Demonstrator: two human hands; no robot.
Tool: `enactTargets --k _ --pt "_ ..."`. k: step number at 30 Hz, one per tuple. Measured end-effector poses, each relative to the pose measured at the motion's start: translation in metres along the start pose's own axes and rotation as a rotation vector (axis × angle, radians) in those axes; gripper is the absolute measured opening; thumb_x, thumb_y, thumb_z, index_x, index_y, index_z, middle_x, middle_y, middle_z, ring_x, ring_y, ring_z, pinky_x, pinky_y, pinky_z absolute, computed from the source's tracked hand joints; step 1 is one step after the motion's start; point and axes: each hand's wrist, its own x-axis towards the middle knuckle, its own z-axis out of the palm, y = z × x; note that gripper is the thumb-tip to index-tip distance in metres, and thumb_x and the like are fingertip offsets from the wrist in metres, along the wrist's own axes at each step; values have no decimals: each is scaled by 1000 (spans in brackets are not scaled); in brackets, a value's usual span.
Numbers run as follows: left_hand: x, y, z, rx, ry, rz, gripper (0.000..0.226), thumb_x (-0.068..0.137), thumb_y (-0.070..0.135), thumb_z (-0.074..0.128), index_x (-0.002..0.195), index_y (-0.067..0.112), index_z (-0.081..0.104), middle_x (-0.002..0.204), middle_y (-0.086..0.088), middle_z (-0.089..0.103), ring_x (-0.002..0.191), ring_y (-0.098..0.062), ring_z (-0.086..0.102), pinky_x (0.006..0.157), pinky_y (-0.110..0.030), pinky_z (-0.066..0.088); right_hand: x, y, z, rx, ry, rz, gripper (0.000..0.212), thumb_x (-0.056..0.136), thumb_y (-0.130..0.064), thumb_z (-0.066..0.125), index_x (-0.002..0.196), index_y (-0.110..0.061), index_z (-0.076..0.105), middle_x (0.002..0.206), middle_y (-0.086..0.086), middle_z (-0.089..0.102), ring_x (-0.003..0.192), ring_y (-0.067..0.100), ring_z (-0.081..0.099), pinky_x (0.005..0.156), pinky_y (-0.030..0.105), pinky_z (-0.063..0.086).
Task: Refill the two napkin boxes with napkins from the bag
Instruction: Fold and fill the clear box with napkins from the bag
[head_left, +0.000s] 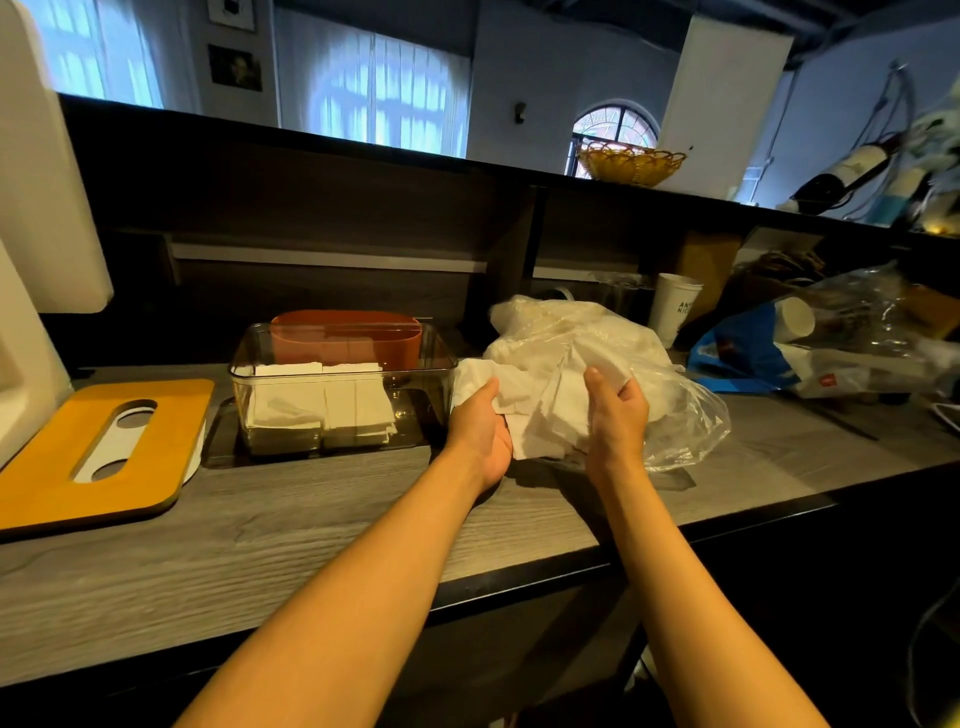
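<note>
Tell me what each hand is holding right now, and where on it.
Both hold one bunch of white napkins at the clear bag mouth: left hand grips its left edge, right hand fingers pinch its upper right part.

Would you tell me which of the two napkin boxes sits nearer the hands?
The clear plastic napkin box, showing white napkins, sits nearer; the orange napkin box stands behind it.
</note>
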Motion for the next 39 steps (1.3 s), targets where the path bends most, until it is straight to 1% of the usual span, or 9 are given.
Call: enactTargets --k 4,8,12,18,24,26,29,32,39 --pt "0 1 -1 20 2 -24 38 107 27 38 137 9 51 134 -21 58 122 -37 56 95 -50 46 1 -2 -2 40 -18 -68 3 94 -10 62 92 -12 62 81 1 65 72 10 64 67 26 54" --pt "0 0 -4 7 -35 -18 40 106 30 38 135 9 54 129 -20 62 113 -34 60 99 -49 46 -6 -5 3 -50 -217 -49 9 95 -9 59 86 -12 61 72 -4 66 64 7 64 57 22 51" --pt "-4 0 -4 -18 -136 -26 40 105 37 35 123 11 58 113 -18 68 104 -33 64 89 -47 50 -7 3 5 -396 -249 -84 7 94 -17 63 89 -22 63 86 -1 68 81 15 65 65 24 51" --pt "-5 2 -3 36 -158 48 41 104 38 37 132 13 56 123 -16 67 108 -29 65 87 -43 54 -9 3 5 -337 -360 32 14 92 -16 66 101 -26 63 99 1 72 89 17 70 70 29 57" --pt "2 -3 -3 253 -1 136 29 103 27 46 124 14 61 118 -12 68 100 -26 67 86 -44 55 1 7 -1 -247 -24 126 10 86 -5 69 95 -9 68 90 11 72 75 21 68 63 25 56" --pt "5 -2 -4 218 47 112 30 103 22 45 127 7 59 116 -15 67 95 -27 67 77 -41 56 4 3 -3 -84 102 105 11 88 -7 67 95 -15 64 102 12 71 84 22 69 75 33 59" --pt "3 1 -5 176 31 29 25 104 15 42 123 8 55 114 -19 67 92 -29 66 76 -45 56 1 -5 -2 141 29 65 11 93 -7 61 100 -15 59 100 9 70 89 25 70 78 40 59" --pt "-3 3 -4 249 -34 -35 26 103 29 43 114 14 60 105 -13 69 93 -29 65 77 -45 54 -6 -8 1 119 -156 62 12 97 -11 56 107 -10 61 96 12 70 85 26 69 74 40 58" --pt "-4 4 -7 386 -157 -50 71 92 76 22 125 28 64 117 -12 71 112 -34 65 99 -58 48 -15 -9 9 -52 -373 -37 18 98 1 45 106 -4 61 90 3 68 79 7 68 68 20 54"
